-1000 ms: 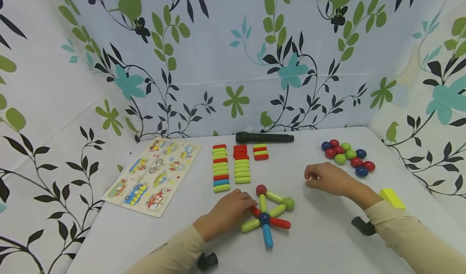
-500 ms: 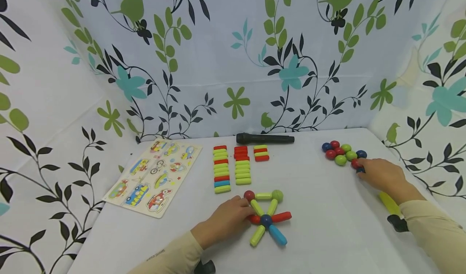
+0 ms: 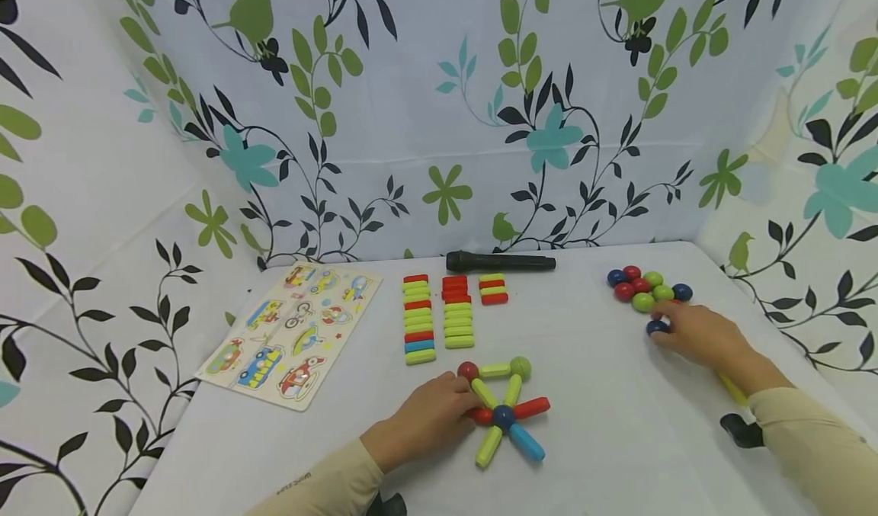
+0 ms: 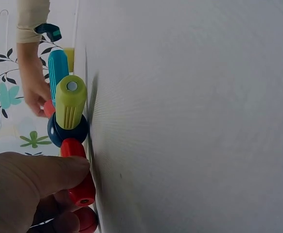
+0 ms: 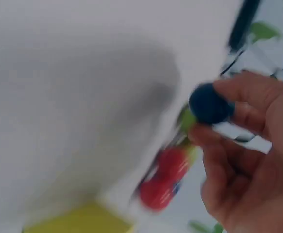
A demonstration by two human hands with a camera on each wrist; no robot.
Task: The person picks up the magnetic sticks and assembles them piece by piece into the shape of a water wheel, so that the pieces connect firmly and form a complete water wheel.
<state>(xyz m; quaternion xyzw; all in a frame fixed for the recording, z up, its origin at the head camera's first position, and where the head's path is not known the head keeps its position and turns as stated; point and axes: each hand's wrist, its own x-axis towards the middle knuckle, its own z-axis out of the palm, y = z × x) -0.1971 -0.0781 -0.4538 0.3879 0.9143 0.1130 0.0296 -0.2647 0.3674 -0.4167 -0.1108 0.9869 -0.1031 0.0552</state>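
Observation:
A figure of magnetic rods and balls (image 3: 506, 411) lies on the white table (image 3: 617, 440): red, green and blue rods spread from a dark blue ball (image 4: 67, 130). My left hand (image 3: 428, 417) holds its short red rod (image 4: 78, 172) at the left side. My right hand (image 3: 696, 334) pinches a dark blue ball (image 3: 656, 328) (image 5: 210, 103) beside the cluster of red, green and blue balls (image 3: 645, 287). The right wrist view is blurred.
Rows of red, green and blue rods (image 3: 442, 314) lie behind the figure. A black microphone (image 3: 499, 261) lies at the back, a wooden vehicle puzzle board (image 3: 291, 331) at the left. A yellow block (image 3: 730, 386) shows behind my right wrist. Floral cloth walls (image 3: 439, 104) enclose the table.
My right hand went from mid-table to the ball cluster, picked up a dark blue ball and drew it back left. The figure turned under my left hand.

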